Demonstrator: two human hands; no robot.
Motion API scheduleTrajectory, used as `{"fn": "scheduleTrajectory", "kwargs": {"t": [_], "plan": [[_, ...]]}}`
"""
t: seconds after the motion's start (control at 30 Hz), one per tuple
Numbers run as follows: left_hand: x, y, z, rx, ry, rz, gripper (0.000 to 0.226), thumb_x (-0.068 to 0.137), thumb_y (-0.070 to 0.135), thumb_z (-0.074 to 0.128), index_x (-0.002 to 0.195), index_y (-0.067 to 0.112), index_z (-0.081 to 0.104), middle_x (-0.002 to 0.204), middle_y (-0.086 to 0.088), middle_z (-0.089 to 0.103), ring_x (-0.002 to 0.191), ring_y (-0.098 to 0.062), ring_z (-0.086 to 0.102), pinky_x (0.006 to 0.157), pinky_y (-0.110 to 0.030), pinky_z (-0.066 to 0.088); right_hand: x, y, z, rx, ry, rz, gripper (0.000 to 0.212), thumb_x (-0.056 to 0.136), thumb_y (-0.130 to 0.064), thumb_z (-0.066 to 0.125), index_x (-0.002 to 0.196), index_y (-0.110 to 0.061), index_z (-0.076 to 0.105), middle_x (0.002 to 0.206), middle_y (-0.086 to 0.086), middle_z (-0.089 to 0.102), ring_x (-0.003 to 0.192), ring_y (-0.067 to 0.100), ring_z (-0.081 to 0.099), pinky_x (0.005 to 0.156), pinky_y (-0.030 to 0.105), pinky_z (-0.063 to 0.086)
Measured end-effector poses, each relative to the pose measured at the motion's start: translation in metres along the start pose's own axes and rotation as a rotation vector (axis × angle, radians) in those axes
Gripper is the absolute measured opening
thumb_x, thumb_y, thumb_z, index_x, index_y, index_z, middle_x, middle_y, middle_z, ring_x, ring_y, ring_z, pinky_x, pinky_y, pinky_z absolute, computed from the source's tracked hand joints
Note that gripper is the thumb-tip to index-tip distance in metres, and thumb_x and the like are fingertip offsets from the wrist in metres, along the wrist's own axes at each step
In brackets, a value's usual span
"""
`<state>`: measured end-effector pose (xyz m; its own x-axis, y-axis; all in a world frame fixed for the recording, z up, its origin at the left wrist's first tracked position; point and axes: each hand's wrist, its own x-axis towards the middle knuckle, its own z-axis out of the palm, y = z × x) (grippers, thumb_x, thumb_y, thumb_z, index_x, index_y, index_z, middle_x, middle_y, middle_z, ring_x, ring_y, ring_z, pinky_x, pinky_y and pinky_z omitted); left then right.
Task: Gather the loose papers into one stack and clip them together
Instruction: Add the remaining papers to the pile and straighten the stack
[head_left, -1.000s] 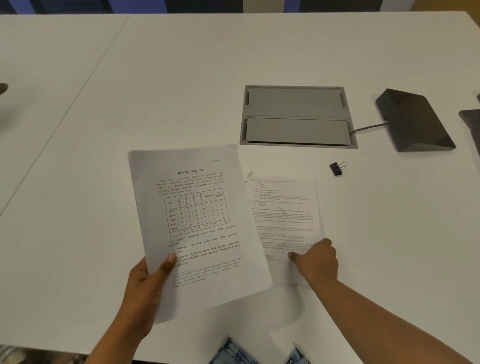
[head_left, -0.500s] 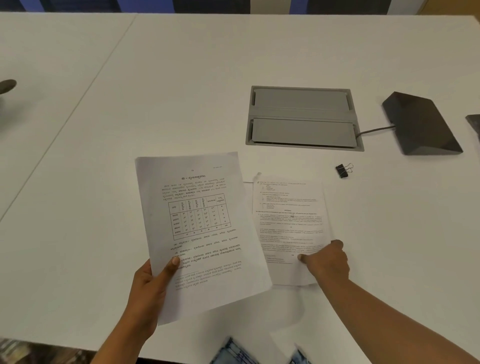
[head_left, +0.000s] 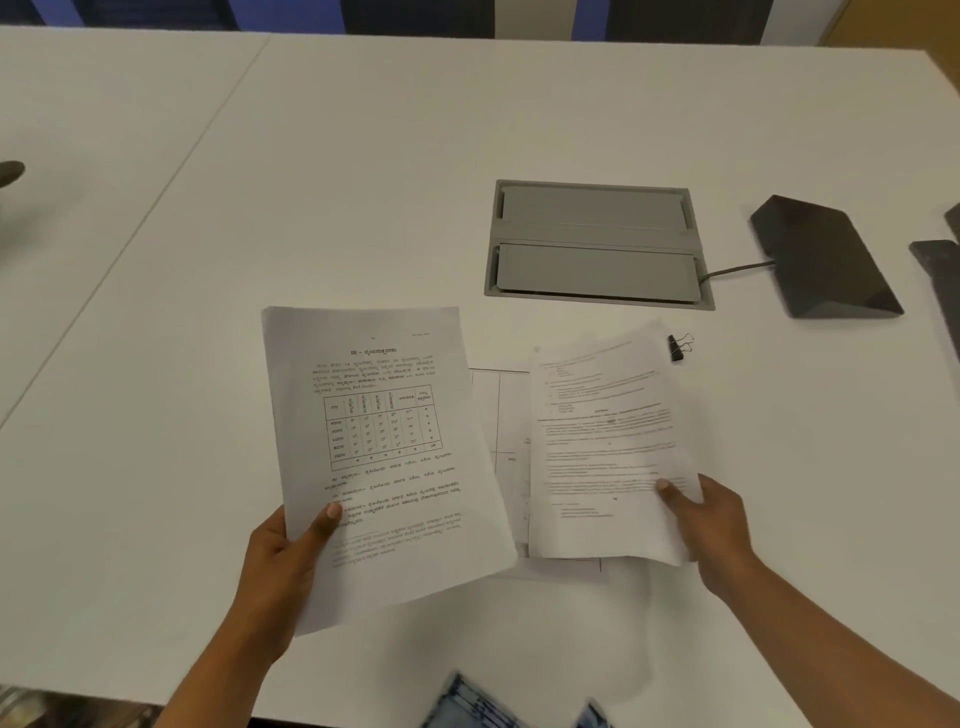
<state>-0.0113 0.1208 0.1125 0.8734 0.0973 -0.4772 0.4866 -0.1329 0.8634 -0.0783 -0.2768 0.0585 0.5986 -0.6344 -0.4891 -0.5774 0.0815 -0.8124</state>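
The left hand (head_left: 280, 566) grips the table-printed sheet (head_left: 384, 457), the right hand (head_left: 711, 525) pinches the text sheet (head_left: 608, 441) just to its right — long axes near-to-far, seemingly a third sheet (head_left: 500, 415) flat on the bench (head_left: 363, 182) between — and the binder clip (head_left: 678, 347) lies just beyond, nearer the right hand.

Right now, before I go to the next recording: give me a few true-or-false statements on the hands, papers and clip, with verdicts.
1. The left hand grips the grid sheet. True.
2. The right hand holds nothing. False: it pinches the text sheet.
3. The clip binds the papers. False: it lies loose on the table, past the text sheet's far right corner.
4. A third sheet lies on the table, showing between the two held sheets. True.
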Motion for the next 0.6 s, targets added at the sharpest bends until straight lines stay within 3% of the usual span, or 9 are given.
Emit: {"fn": "scheduleTrajectory", "kwargs": {"t": [0.1,0.2,0.27,0.47,0.53,0.6], "plan": [[0.004,0.007,-0.002,0.019,-0.009,0.023,0.021,0.092,0.025,0.063,0.111,0.019,0.068,0.095,0.001,0.079,0.085,-0.03,0.074,0.064,-0.032,0.056,-0.004,-0.009,-0.026,0.128,0.001,0.017,0.016,0.083,-0.019,0.076,0.098,-0.018,0.071,0.1,0.007,0.074,0.102,0.033,0.07,0.093,0.046,0.054],[0.005,0.012,0.003,0.024,-0.035,0.026,0.019,0.092,0.024,0.063,0.11,0.019,0.069,0.096,0.001,0.079,0.083,-0.026,0.075,0.064,-0.03,0.057,-0.014,-0.021,-0.046,0.249,-0.044,0.01,0.061,0.052,-0.044,0.086,0.105,-0.018,0.072,0.11,0.007,0.076,0.1,0.025,0.073,0.087,0.043,0.058],[0.004,0.017,0.011,0.012,-0.066,0.026,0.019,0.092,0.024,0.063,0.11,0.02,0.069,0.096,0.001,0.079,0.082,-0.022,0.076,0.063,-0.028,0.058,-0.021,-0.029,-0.052,0.31,-0.101,-0.013,0.075,0.048,-0.047,0.086,0.114,-0.016,0.07,0.113,0.005,0.076,0.102,0.024,0.073,0.086,0.041,0.058],[-0.014,0.035,0.055,-0.061,-0.203,0.022,0.022,0.092,0.021,0.063,0.114,0.02,0.067,0.103,-0.002,0.078,0.091,-0.023,0.076,0.072,-0.032,0.062,-0.053,-0.055,-0.035,0.335,-0.253,-0.076,0.046,0.076,-0.028,0.071,0.117,-0.009,0.068,0.11,0.009,0.077,0.102,0.029,0.073,0.089,0.046,0.057],[-0.023,0.043,0.071,-0.079,-0.247,0.016,0.025,0.092,0.022,0.062,0.116,0.021,0.067,0.105,-0.003,0.078,0.093,-0.024,0.075,0.077,-0.038,0.061,-0.061,-0.059,-0.023,0.325,-0.267,-0.108,0.046,0.075,-0.033,0.074,0.115,-0.01,0.07,0.109,0.009,0.077,0.102,0.029,0.073,0.092,0.048,0.057],[-0.029,0.05,0.086,-0.069,-0.3,0.021,0.026,0.093,0.025,0.061,0.118,0.021,0.067,0.108,-0.004,0.077,0.098,-0.024,0.074,0.085,-0.044,0.059,-0.065,-0.063,-0.014,0.303,-0.311,-0.162,0.052,0.074,-0.047,0.076,0.115,-0.015,0.071,0.11,0.003,0.078,0.103,0.023,0.074,0.089,0.037,0.059]]}}
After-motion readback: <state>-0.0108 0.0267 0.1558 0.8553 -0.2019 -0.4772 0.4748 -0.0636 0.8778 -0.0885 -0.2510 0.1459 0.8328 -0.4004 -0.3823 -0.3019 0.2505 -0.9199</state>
